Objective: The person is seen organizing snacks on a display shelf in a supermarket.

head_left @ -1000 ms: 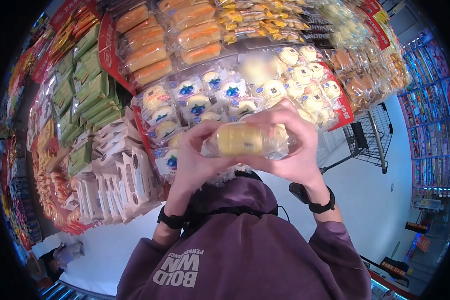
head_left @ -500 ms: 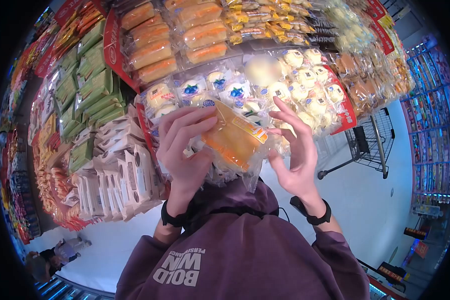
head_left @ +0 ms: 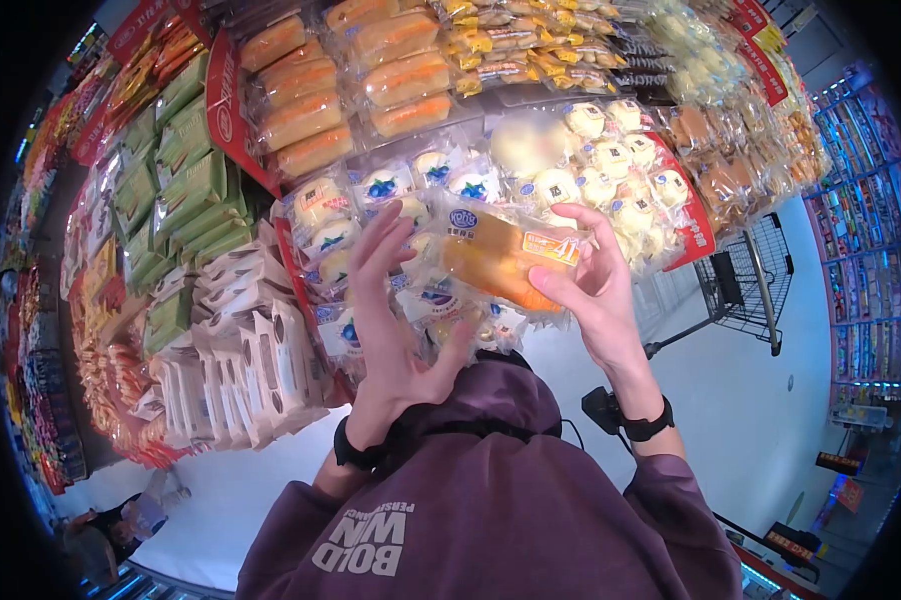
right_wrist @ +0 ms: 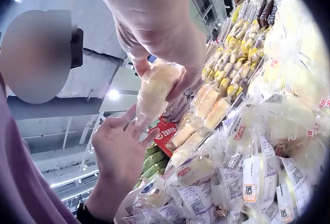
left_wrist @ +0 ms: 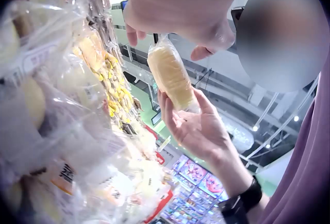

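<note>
A loaf-shaped bread in clear wrap [head_left: 496,265], browned on top with an orange-and-white label, is held up at its right end by my right hand [head_left: 601,290]. The thumb lies across the top and the fingers go behind. Its pale underside faces the left wrist view, where the bread [left_wrist: 172,77] tilts upward. My left hand [head_left: 396,335] is apart from it on the left, fingers extended and thumb spread, holding nothing. Below both hands are wrapped round white buns [head_left: 331,235], some with blueberry pictures on their packs.
Rows of wrapped long breads [head_left: 296,110] fill the back of the display. Green packs [head_left: 196,180] and white packs [head_left: 261,370] are stacked on the left. A black wire shopping cart [head_left: 751,280] stands on the floor at right. Another person [head_left: 121,525] is far off at lower left.
Both hands held the bread, pale side up, a second ago. It then turned browned side up in my left hand; now the right hand grips it and the left has let go.
</note>
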Motion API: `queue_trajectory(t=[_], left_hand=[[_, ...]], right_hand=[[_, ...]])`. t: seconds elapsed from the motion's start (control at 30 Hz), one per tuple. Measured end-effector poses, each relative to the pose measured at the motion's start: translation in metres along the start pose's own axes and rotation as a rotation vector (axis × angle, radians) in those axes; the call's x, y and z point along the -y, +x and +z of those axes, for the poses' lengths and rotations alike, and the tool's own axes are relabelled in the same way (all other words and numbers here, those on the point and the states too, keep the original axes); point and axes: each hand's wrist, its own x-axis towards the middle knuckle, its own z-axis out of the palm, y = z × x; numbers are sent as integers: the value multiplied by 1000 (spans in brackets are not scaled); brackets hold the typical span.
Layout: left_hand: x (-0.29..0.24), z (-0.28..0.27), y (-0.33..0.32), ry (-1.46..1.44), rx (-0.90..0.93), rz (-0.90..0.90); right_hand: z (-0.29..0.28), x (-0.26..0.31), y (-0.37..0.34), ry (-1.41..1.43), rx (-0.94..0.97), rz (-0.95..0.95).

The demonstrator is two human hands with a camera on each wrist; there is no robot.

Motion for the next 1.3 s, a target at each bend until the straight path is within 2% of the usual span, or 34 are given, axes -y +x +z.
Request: queue_trajectory(t=[0.07,0.2,0.23,0.33,0.37,0.47,0.53,0.57,0.7,0.77,0.8,0.87,0.97,1.13,1.27,1.3], left_hand=[[11,0,-5,-346,17,-221],[-1,0,3,-568,84,-716],[1,2,4,-594,38,-644],[13,-5,1,-475,58,-663],[12,-6,1,-494,39,-665],[7,-6,1,-519,-16,-666],[6,-7,1,-497,-47,-656],[9,-10,0,-452,-7,-650],[20,-19,-10,-759,-233,-754],[22,-24,-11,-824,-268,-668],[23,-27,-11,-854,-284,-626],[17,-35,-6,-722,-213,-617],[15,-36,-8,-576,-149,-592],[11,-40,-5,-416,-75,-552],[6,-48,-1,-340,-29,-541],[5,-51,0,-327,-29,-540]], right_hand=[[-2,0,0,-72,54,15],[3,-5,3,-186,199,-20],[7,-8,4,-188,176,-65],[10,10,15,-1013,123,-519],[13,16,15,-1037,154,-521],[22,23,24,-1242,460,-549],[34,23,32,-1288,533,-578],[38,24,38,-1301,576,-598],[52,33,73,-1292,639,-646],[61,43,103,-1303,643,-626],[67,46,122,-1264,617,-676],[82,48,162,-1183,563,-774],[118,50,225,-1187,615,-899],[166,16,318,-1354,733,-987],[173,-15,338,-1610,684,-1151],[175,-17,336,-1582,651,-1188]])
